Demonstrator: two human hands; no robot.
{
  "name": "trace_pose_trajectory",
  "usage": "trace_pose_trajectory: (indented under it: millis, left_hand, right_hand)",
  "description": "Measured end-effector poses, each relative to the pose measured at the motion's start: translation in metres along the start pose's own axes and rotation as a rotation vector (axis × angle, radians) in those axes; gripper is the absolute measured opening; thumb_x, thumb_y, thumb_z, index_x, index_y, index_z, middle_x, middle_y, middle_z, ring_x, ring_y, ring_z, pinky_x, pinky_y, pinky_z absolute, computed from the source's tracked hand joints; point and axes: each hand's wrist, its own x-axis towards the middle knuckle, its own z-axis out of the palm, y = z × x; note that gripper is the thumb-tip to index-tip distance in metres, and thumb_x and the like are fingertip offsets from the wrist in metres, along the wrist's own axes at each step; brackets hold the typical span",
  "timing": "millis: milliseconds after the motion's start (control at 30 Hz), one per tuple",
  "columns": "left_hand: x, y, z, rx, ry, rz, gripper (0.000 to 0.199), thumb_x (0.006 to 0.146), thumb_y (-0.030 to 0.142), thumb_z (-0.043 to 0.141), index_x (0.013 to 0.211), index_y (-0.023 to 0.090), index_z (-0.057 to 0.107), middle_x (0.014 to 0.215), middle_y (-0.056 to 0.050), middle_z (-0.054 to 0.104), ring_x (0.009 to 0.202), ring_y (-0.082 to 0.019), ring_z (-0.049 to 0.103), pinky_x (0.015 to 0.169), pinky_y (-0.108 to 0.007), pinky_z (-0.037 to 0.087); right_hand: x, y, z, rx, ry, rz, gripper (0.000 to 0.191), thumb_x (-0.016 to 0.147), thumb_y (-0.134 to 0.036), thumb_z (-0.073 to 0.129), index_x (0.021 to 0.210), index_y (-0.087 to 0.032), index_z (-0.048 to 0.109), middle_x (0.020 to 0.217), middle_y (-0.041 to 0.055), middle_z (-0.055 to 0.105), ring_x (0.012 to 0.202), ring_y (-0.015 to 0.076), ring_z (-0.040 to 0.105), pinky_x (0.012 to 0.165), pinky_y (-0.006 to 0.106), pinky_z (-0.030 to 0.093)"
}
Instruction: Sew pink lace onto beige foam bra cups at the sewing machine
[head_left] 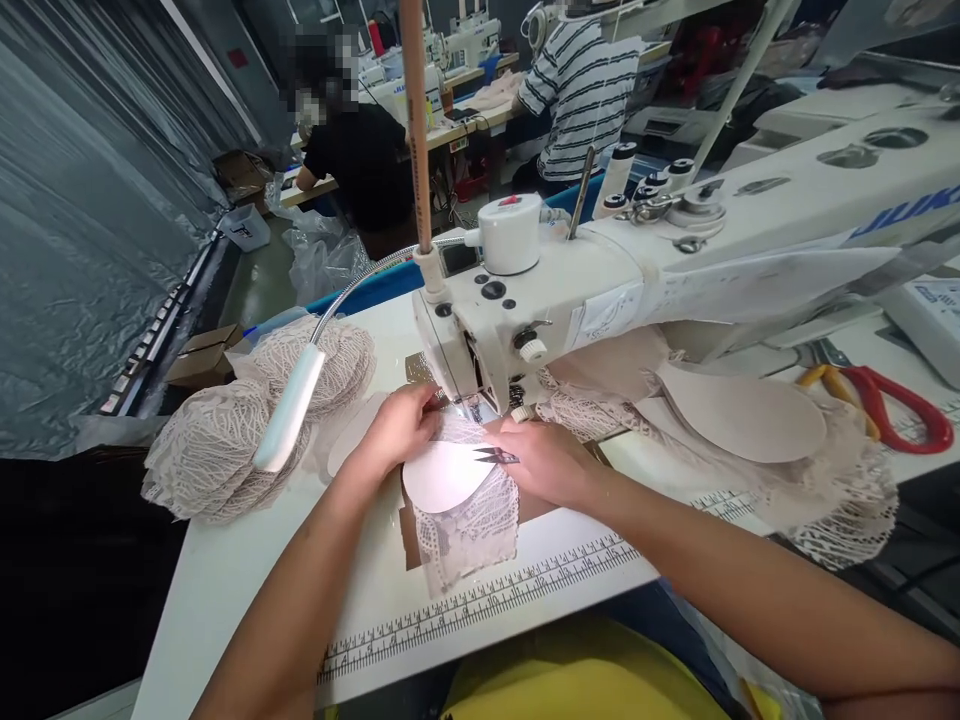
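Observation:
A white sewing machine (540, 290) stands over the table, its needle area lit. Under it lies a smooth pale cup piece (446, 478) with beige lace (476, 530) spreading below. My left hand (403, 425) presses on the lace at the cup's upper left edge, fingers together beside the presser foot. On the other side, my right hand (544, 460) is closed at the lace's upper right edge, with small dark thread snips (497, 456) sticking out of it toward the left. Both hands' fingertips are partly hidden by the machine and fabric.
Stacked lace pieces (217, 440) lie at left beneath a lamp head (291, 405). More cups and lace (742, 415) are at right, beside red-handled scissors (900, 410). A ruler strip (487, 605) runs along the front edge. Two people sit at machines beyond.

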Motion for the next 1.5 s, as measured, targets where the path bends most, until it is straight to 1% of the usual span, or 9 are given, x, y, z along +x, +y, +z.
trace_pose_trajectory:
  millis: [100,233,333,433,633,833,1067,1333,1500]
  left_hand:
    - [-0.015,0.019,-0.002,0.138,0.023,0.075,0.022,0.083,0.016,0.046,0.093,0.016,0.066,0.088,-0.009,0.062,0.081,-0.021,0.059,0.070,-0.030,0.046]
    - [-0.037,0.039,0.016,0.179,-0.044,0.206,0.030,0.090,0.020,0.040,0.107,0.011,0.063,0.108,-0.014,0.064,0.096,-0.023,0.060,0.085,-0.034,0.050]
    - [-0.043,0.040,0.030,0.313,-0.046,0.260,0.038,0.090,0.029,0.045,0.118,0.007,0.059,0.124,-0.019,0.058,0.108,-0.029,0.055,0.094,-0.043,0.047]
    - [-0.040,0.033,0.033,0.397,-0.068,0.288,0.045,0.088,0.033,0.049,0.123,0.006,0.055,0.130,-0.020,0.054,0.111,-0.032,0.052,0.093,-0.046,0.046]
    - [-0.026,0.022,0.023,0.411,-0.118,0.328,0.044,0.087,0.026,0.045,0.126,0.007,0.053,0.114,-0.018,0.062,0.103,-0.028,0.054,0.094,-0.043,0.043]
    - [-0.022,0.016,0.022,0.472,-0.127,0.358,0.045,0.084,0.023,0.045,0.127,0.011,0.053,0.100,-0.013,0.065,0.096,-0.028,0.054,0.092,-0.046,0.039]
    - [-0.025,0.017,0.025,0.494,-0.100,0.352,0.045,0.085,0.023,0.043,0.127,0.011,0.052,0.104,-0.014,0.064,0.096,-0.029,0.053,0.093,-0.047,0.036]
    - [-0.018,0.007,0.025,0.487,-0.053,0.336,0.031,0.085,0.022,0.043,0.107,0.016,0.063,0.097,-0.012,0.063,0.099,-0.029,0.054,0.094,-0.047,0.035]
    - [-0.021,0.002,0.028,0.466,0.012,0.306,0.031,0.088,0.024,0.040,0.109,0.017,0.061,0.102,-0.012,0.062,0.103,-0.029,0.053,0.099,-0.048,0.032]
  right_hand:
    - [0.000,0.001,-0.001,-0.001,-0.014,0.013,0.020,0.083,-0.019,0.052,0.098,-0.021,0.065,0.084,0.0033,0.063,0.068,0.0151,0.053,0.052,0.024,0.026]
    - [0.000,0.001,-0.001,0.003,0.022,0.010,0.019,0.088,-0.022,0.046,0.094,-0.021,0.064,0.085,0.0034,0.064,0.064,0.0136,0.052,0.051,0.025,0.025]
    - [0.001,0.001,0.001,0.004,0.039,0.018,0.019,0.086,-0.022,0.048,0.096,-0.021,0.065,0.088,0.0032,0.065,0.065,0.0142,0.053,0.053,0.025,0.026]
    - [0.001,0.001,0.003,0.010,0.040,0.028,0.023,0.085,-0.022,0.049,0.102,-0.022,0.065,0.088,0.0032,0.066,0.067,0.0151,0.055,0.053,0.025,0.027]
    - [0.000,0.001,0.002,-0.019,0.048,0.031,0.026,0.088,-0.024,0.046,0.107,-0.022,0.064,0.084,0.0039,0.065,0.065,0.0150,0.054,0.052,0.025,0.027]
    - [0.000,0.000,0.000,-0.049,0.027,0.029,0.026,0.086,-0.022,0.047,0.106,-0.022,0.064,0.084,0.0033,0.065,0.067,0.0156,0.055,0.052,0.027,0.026]
    - [0.001,-0.004,0.001,-0.096,0.012,0.015,0.032,0.086,-0.021,0.043,0.111,-0.021,0.062,0.087,0.0051,0.066,0.070,0.0175,0.057,0.052,0.028,0.027]
    - [0.005,-0.008,-0.002,-0.107,-0.039,0.062,0.039,0.082,-0.018,0.046,0.118,-0.021,0.059,0.089,0.0061,0.068,0.070,0.0186,0.058,0.051,0.028,0.029]
    - [0.004,-0.007,-0.001,-0.103,-0.011,0.058,0.038,0.081,-0.017,0.047,0.117,-0.022,0.060,0.089,0.0043,0.067,0.070,0.0184,0.058,0.052,0.027,0.029]
